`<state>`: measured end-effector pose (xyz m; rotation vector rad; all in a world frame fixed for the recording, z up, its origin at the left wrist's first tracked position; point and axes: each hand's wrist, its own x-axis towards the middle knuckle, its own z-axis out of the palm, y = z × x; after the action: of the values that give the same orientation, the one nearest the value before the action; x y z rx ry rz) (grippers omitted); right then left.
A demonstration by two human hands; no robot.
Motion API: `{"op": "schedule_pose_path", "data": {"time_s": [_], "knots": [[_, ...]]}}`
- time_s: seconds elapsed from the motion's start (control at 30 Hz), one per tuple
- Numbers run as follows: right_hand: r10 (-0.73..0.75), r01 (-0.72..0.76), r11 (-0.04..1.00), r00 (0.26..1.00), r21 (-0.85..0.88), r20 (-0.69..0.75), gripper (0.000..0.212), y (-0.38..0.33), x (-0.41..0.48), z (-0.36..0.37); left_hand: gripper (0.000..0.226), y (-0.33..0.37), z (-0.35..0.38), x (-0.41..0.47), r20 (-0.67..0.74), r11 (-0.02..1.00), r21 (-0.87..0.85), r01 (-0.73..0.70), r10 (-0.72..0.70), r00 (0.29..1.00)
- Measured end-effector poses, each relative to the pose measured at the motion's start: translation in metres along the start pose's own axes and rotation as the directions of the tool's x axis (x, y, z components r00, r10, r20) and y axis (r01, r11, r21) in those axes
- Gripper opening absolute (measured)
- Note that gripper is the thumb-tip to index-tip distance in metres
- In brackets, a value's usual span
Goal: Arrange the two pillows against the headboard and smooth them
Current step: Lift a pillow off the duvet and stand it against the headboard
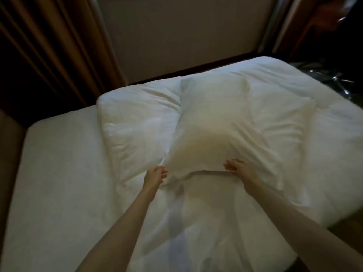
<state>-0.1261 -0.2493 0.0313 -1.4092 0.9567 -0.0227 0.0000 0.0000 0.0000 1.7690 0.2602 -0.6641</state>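
Your left hand [155, 174] and right hand [236, 167] have their fingers clamped on the near edge of the plump white fabric pillow [214, 122], lying mid-bed, the beige headboard [176, 36] at twelve o'clock. The second rumpled white pillow [137, 118] at ten o'clock isn't placed either; smoothing remains.

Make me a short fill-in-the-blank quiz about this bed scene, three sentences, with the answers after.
1. Both hands grip the near edge of the ____, which lies on the duvet.
2. The left hand holds the pillow's near ____ corner, and the right hand holds the same edge further right.
3. The bare mattress shows on the ____ side of the bed.

Missing words: pillow; left; left
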Motion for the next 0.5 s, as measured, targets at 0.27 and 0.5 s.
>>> {"op": "schedule_pose_path", "data": {"time_s": [0.27, 0.5], "knots": [[-0.134, 0.124, 0.991, 0.905, -0.051, -0.405, 0.012, -0.040, 0.068, -0.066, 0.035, 0.032, 0.051, 0.056, -0.120, 0.949, 0.299, -0.096, 0.138, 0.983], [-0.116, 0.064, 0.988, 0.904, -0.138, -0.411, 0.043, -0.062, 0.137, -0.078, 0.046, 0.077, 0.081, 0.133, -0.046, 0.916, 0.368, -0.159, 0.189, 0.981]]}}
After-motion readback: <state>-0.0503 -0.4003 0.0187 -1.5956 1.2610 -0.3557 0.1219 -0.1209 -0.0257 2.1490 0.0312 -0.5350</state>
